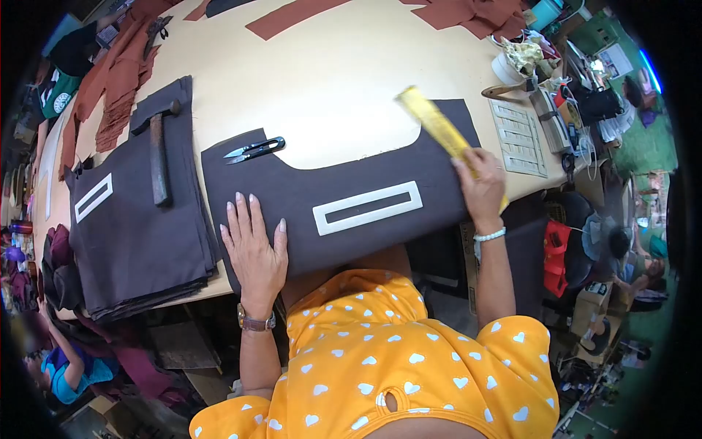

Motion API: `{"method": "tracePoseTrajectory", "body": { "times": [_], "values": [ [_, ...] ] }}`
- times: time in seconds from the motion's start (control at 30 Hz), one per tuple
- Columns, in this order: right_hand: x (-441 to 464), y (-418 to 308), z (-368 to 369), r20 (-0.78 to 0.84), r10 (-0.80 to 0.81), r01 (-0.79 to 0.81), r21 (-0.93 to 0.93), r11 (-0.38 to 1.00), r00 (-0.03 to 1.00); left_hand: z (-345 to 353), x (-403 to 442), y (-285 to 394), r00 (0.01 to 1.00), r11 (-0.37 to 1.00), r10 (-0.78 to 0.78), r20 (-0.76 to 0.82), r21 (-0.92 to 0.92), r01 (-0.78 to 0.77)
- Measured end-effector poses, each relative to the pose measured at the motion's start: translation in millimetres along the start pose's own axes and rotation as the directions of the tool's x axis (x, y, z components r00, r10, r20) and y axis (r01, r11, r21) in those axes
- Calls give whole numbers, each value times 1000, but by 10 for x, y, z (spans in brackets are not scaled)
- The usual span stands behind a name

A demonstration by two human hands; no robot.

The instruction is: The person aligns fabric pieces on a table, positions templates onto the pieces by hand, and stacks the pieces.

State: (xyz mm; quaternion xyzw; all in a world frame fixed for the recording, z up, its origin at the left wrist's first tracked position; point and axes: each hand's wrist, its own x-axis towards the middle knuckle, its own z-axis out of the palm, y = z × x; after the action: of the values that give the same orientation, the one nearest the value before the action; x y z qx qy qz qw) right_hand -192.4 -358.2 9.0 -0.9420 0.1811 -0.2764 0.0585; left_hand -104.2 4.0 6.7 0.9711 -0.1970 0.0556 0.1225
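Note:
My left hand point(252, 245) lies flat with its fingers spread on a dark fabric panel point(351, 172), near the panel's left end. The panel has a deep curved cutout along its far edge. My right hand point(482, 186) grips a yellow ruler point(433, 121), which slants over the panel's right end, its far tip beyond the fabric. Between my hands, a white rectangular frame with a long slot point(318, 221) rests on the panel. Black thread snips point(254, 150) lie at its upper left corner.
To the left, a stack of dark fabric pieces point(139, 241) carries a hammer point(159, 157) and a second white slotted frame point(93, 197). Rust-coloured fabric point(110, 80) lies at the far left. At right are a brush point(504, 91) and a slotted template point(518, 135). Another person point(69, 369) sits at lower left.

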Motion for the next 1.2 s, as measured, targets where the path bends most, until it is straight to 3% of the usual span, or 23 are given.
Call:
{"method": "tracePoseTrajectory", "body": {
  "times": [0.1, 0.2, 0.3, 0.33, 0.43, 0.47, 0.5, 0.57, 0.6, 0.7, 0.77, 0.83, 0.9, 0.97, 1.0, 1.07, 1.1, 1.17, 1.2],
  "values": [
    [147, 304, 22, -25, 142, -145, -201, 969, 989, 2, -13, 3, 1000, 1000, -1, 7, 17, 1],
    [440, 461, 179, -49, 55, -71, -423, 903, 997, 23, -21, -23, 1000, 1000, 8, -19, 0, -8],
    [779, -3, 381, -157, -143, 82, -341, 937, 977, 28, -29, -22, 999, 1000, 2, -43, -22, -3],
    [816, -381, 353, -98, -274, 251, -200, 947, 957, 22, -34, -14, 999, 1000, -1, -43, -25, 0],
    [783, -1411, 709, 35, -665, 653, 159, 740, 746, 20, -59, -18, 999, 1000, -4, -38, -19, 3],
    [687, -1749, 864, -92, -653, 649, 282, 707, 751, 18, -74, -15, 999, 1000, -8, -35, -16, 7],
    [638, -2087, 822, -19, -585, 532, 441, 723, 811, 16, -84, -6, 999, 1000, -7, -32, -16, 7],
    [576, -2433, 957, 150, -577, 477, 419, 773, 803, 13, -105, -4, 999, 1000, -13, -30, 1, 13],
    [596, -2497, 990, 158, -537, 427, 443, 788, 828, 14, -109, -6, 1000, 1000, -10, -28, 6, 11],
    [732, -2408, 1067, 177, -451, 323, 481, 815, 875, 23, -107, -11, 998, 999, -38, -53, -27, 37],
    [816, -2243, 1114, 184, -440, 315, 470, 825, 879, 43, -102, -15, 969, 989, -120, -215, -105, 99],
    [839, -1819, 892, 108, -237, 148, 518, 842, 966, 77, -99, -39, 923, 969, -234, -306, -153, 195],
    [838, -1234, 685, -92, -110, 136, 355, 925, 990, 75, -97, -24, 923, 964, -266, -279, -84, 253],
    [850, -589, 472, 3, 125, -125, 78, 989, 992, 22, -72, 41, 936, 953, -299, -184, 0, 304],
    [812, -207, 482, -113, 136, -131, 52, 990, 984, 52, -78, 14, 944, 954, -291, -155, 31, 299],
    [725, 361, 430, -129, 219, -242, -197, 950, 967, 134, -106, -85, 958, 955, -274, -90, 92, 281],
    [676, 418, 327, -50, 320, -323, -242, 915, 946, 130, -107, -70, 955, 954, -279, -99, 84, 288],
    [552, 416, 221, -36, 323, -323, -220, 921, 946, 105, -87, -41, 948, 950, -295, -123, 71, 304],
    [498, 366, 184, -49, 306, -310, -202, 929, 951, 107, -79, -8, 941, 963, -242, -235, 59, 263]
  ]
}}
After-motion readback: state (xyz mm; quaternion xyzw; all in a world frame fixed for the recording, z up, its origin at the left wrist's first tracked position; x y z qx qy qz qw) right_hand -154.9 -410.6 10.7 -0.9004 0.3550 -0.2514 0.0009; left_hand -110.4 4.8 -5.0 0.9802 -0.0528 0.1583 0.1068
